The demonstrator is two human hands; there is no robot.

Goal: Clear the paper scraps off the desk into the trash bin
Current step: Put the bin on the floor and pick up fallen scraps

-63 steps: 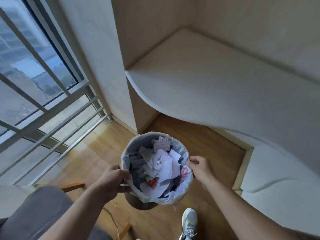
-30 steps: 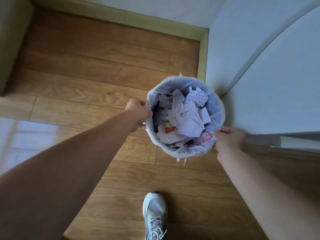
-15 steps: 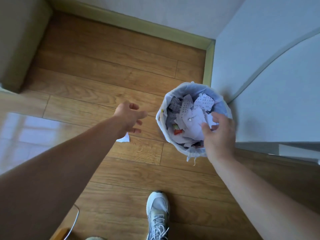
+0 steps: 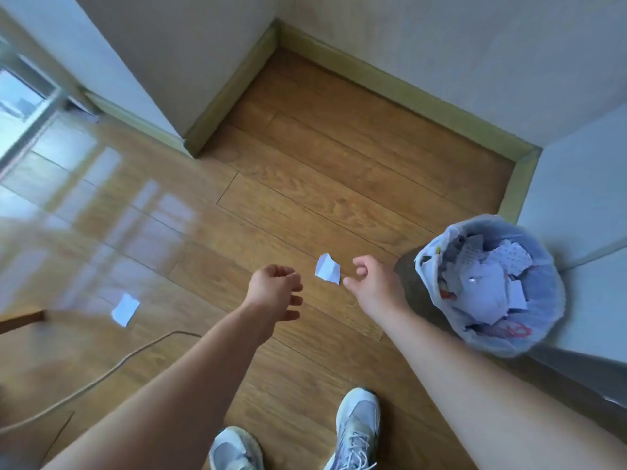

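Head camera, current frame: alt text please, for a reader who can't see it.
Looking down at a wood floor, a right hand reaches, fingers apart, toward a paper scrap between it and the empty left hand. A paper-filled trash bin stands at right; another scrap lies at left.

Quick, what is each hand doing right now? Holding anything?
Left hand: open, fingers loosely curled, holding nothing.
Right hand: open, empty, thumb and forefinger apart beside a paper scrap on the floor.

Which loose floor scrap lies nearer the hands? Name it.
The folded scrap lying between the left hand and right hand; the other scrap lies far left, near the cable.
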